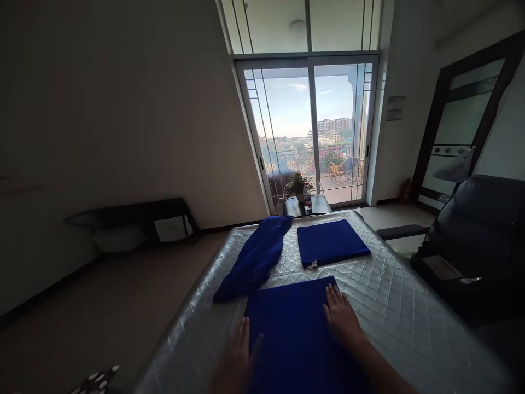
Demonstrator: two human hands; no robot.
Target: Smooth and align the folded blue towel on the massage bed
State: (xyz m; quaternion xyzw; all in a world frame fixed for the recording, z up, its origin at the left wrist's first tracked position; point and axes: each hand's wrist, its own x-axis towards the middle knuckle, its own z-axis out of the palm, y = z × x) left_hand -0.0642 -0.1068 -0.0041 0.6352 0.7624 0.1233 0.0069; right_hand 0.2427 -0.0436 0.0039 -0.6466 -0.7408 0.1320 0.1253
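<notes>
A flat rectangle of blue cloth [291, 334] lies on the quilted silver cover in front of me. My right hand [342, 317] rests open on its far right corner, fingers stretched out. At the left edge of the same cloth is my left hand [235, 355], slightly blurred, with its fingers extended and the thumb apart. Farther off on the right sits a second flat blue cloth [332, 241], neatly folded, with a small white tag at its near edge. A loose, crumpled blue cloth [258, 257] stretches along the left side, close to the near cloth's far left corner.
The quilted silver surface [389, 295] has edges on both sides. Beyond it stands a small dark table [289, 206] with a potted plant [298, 185] and a bottle [307, 197]. A black armchair [488, 230] is at the right. Glass sliding doors [283, 109] close off the back.
</notes>
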